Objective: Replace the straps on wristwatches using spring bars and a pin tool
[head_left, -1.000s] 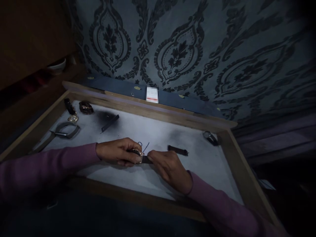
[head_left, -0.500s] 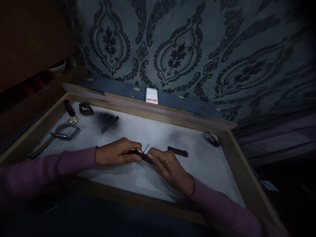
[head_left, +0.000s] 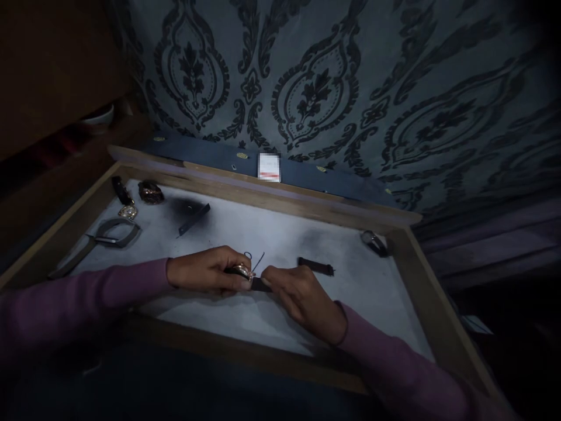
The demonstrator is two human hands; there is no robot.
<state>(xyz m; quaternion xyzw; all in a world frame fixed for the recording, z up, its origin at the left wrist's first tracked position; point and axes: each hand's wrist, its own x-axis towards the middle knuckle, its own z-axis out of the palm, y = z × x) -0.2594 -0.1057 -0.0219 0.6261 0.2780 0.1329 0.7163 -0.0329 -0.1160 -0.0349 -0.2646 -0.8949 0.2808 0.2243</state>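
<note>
Holding watch [head_left: 243,271] in left hand [head_left: 211,269], pinching strap [head_left: 261,285] in right hand [head_left: 305,296], strap now levelled, apparently easing alignment.

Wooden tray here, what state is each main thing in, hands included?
Wooden tray: uncovered
Left hand: closed on gold watch
Gold watch: held, partly hidden
Right hand: closed on dark strap
Dark strap: held; attachment unclear
Loose strap: lying flat
Grey watch: lying, band curved
Left corner watch: lying
Bronze watch: lying, details dark
Right corner watch: lying
</note>
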